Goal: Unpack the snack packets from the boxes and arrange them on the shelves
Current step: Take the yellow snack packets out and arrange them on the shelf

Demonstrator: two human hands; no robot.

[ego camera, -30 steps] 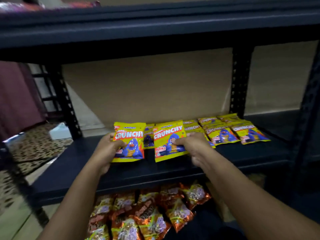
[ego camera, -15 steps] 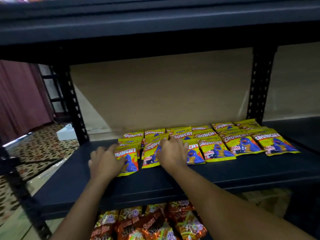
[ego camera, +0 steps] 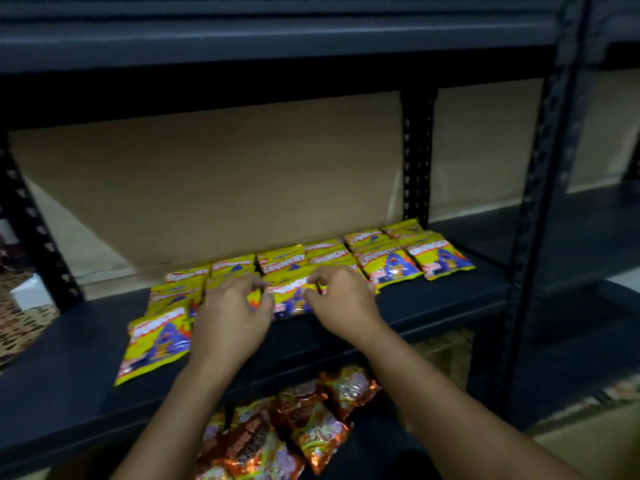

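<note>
Several yellow "Crunchy" snack packets [ego camera: 391, 265] lie in overlapping rows on the dark middle shelf [ego camera: 69, 386]. One yellow packet [ego camera: 156, 341] lies apart at the front left of the group. My left hand [ego camera: 232, 320] and my right hand [ego camera: 343, 299] reach in side by side over the middle packet [ego camera: 289, 297]. Curled fingers of each hand pinch that packet, the left at its left edge and the right at its top right edge. The picture is slightly blurred, and the hands hide part of the packets beneath.
Orange snack packets [ego camera: 311, 424] lie piled on the lower shelf. A perforated black upright [ego camera: 417, 161] stands behind the row's right end, another upright [ego camera: 31, 230] at the left. Cardboard backs the shelf. A white box [ego camera: 26, 292] sits on the patterned floor at the left.
The two packets I held upright a second ago now lie on the shelf. Both hands have come together on the middle packet, and one packet now lies apart at the front left.
</note>
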